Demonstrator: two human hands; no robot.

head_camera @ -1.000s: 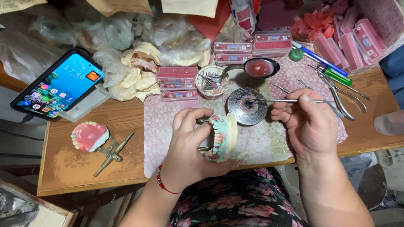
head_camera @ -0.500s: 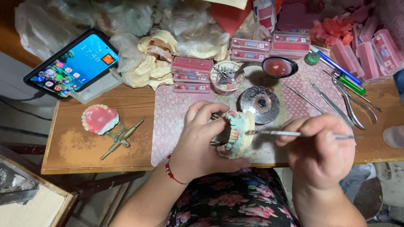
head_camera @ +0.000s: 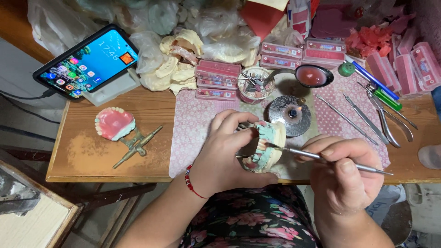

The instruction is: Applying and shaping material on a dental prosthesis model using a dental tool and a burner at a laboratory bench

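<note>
Closest to us, our left hand (head_camera: pixel 225 156) is wrapped around a denture model (head_camera: pixel 265 147) mounted between pale plaster halves, holding it just above the near edge of the surface (head_camera: pixel 92 156). Our right hand (head_camera: pixel 342 172) is closed in a pen grip on a thin metal instrument (head_camera: pixel 321 157), whose tip touches the row of teeth on the model. As far as we can judge, the teeth already stand in pink wax and the work is at the stage of fine shaping around them; how much of the arch is finished we cannot tell, since most of it is hidden by the fingers. Just beyond the model sits a round metal burner (head_camera: pixel 289 115) on a dotted pink cloth (head_camera: pixel 193 133), with a spoon of melted pink wax (head_camera: pixel 312 76) behind it and a small cup of tools (head_camera: pixel 255 85) beside that. To the right lie several more steel instruments (head_camera: pixel 367 119), untouched. To the left, well apart, a second denture on a brass hinge frame (head_camera: pixel 117 126) waits on the bare wood. Farther back are stacked pink tooth boxes (head_camera: pixel 216 80), plaster casts (head_camera: pixel 179 59) and a propped phone (head_camera: pixel 87 62).
</note>
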